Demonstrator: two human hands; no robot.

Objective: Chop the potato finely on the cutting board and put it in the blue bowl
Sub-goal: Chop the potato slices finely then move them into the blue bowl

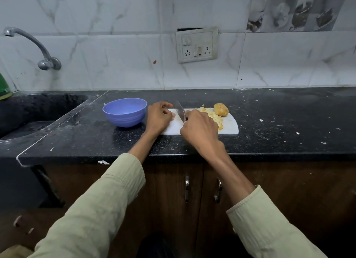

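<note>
A white cutting board (229, 127) lies on the black counter. A pile of chopped yellow potato (213, 116) sits on its right half, with an uncut brown potato piece (221, 109) at the far right corner. My right hand (200, 128) grips the handle of a knife (180, 113), whose blade points away from me over the board's left half. My left hand (159, 116) rests curled on the board's left edge, beside the blade; whether it holds anything is hidden. The blue bowl (125, 112) stands just left of the board and looks empty.
A dark sink (34, 111) with a metal tap (32, 46) is at the left. A tiled wall with a switch-and-socket plate (196, 45) runs behind the counter. Small scraps dot the counter (289, 123) to the right. Cabinet doors with metal handles (186, 188) are below.
</note>
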